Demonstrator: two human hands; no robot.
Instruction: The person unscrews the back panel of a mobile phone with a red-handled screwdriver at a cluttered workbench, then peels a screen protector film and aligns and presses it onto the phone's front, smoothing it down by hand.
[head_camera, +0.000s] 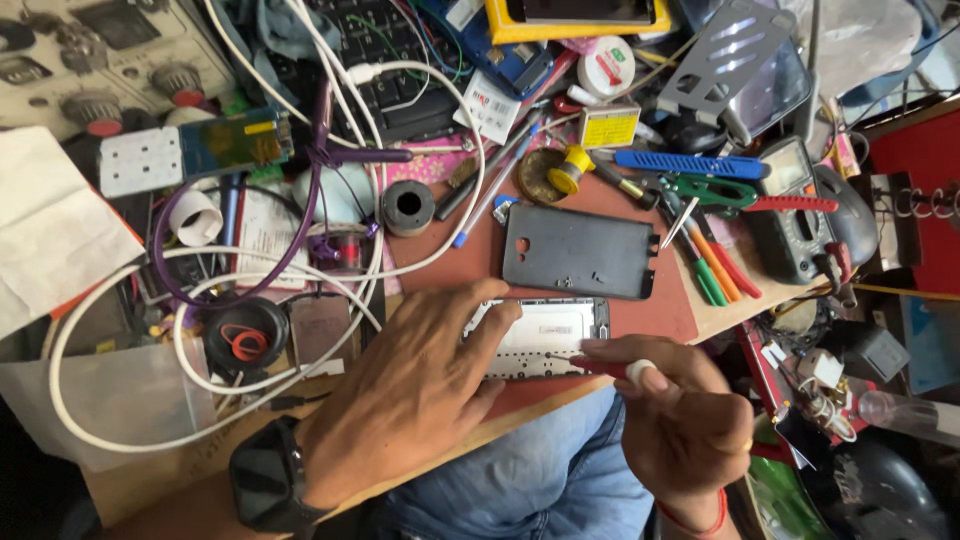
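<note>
Two hands worked an opened phone frame (540, 337) lying just below the dark back cover (580, 251). The left hand (415, 385) pressed flat, pinning it; the right hand (680, 420) pinched a red screwdriver (590, 364), its tip seemingly on a screw. The next turn would call for steady downward pressure.

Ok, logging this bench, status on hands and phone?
Left hand pins opened phone. Right hand holds red screwdriver, tip on phone. Back cover lies apart.

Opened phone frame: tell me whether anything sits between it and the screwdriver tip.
Nothing visible does. The right hand holds the red screwdriver with its tip on the opened phone frame, which the left hand steadies from the left side.
</note>
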